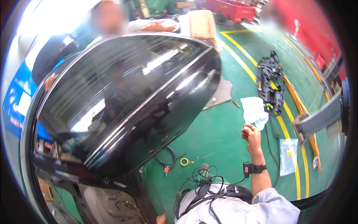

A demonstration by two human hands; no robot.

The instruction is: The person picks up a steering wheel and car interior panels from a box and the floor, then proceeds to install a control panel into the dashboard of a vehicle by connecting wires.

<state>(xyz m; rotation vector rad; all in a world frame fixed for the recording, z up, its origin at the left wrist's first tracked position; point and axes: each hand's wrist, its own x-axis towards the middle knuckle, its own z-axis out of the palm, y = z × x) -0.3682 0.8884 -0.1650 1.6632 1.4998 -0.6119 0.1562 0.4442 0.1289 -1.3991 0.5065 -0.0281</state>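
My right hand (pixel 250 135) is raised at right of centre, fingers pinched on something too small to make out, just below a white crumpled bag or cloth (pixel 253 110) in the view. A wrist strap with a small device sits on that arm. My left hand (pixel 161 219) barely shows at the lower edge, beside the car body (pixel 138 194); its fingers are hidden. A large dark car door (pixel 160 100) with glass fills the left and centre. A co-worker's hand (pixel 50 82) grips the door frame's far edge.
A black dismantled assembly (pixel 265 78) lies on the green floor (pixel 223 156) near yellow lines. A yellow tape roll (pixel 184 161), tools, cables, a plastic sheet (pixel 287 156) and cardboard (pixel 220 93) lie around. A grey post arm (pixel 320 112) juts in at right; a red cart (pixel 235 11) stands behind.
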